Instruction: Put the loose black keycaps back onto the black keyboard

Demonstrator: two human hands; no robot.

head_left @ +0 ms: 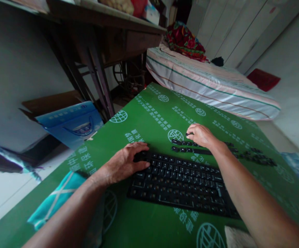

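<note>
A black keyboard [180, 184] lies on the green tabletop. Its upper rows carry keycaps, while much of the lower part shows bare key posts. My left hand [128, 160] grips the keyboard's far left corner, thumb on the keys and fingers over the back edge. Beyond the keyboard, my right hand [201, 134] pinches a small black keycap [189, 134] between thumb and fingers. Just below it, loose keycaps [181, 142] lie in two rows, with a long space bar [202, 151] in the nearer row. My right forearm covers part of these rows and the keyboard's right side.
More loose keycaps [259, 156] are heaped at the right. A teal cloth [58, 196] lies by my left forearm, and a pale object [238, 237] sits at the near edge. Behind stand a bed [211, 82] and a dark wooden desk [141, 41]; a blue bag [71, 120] is at left.
</note>
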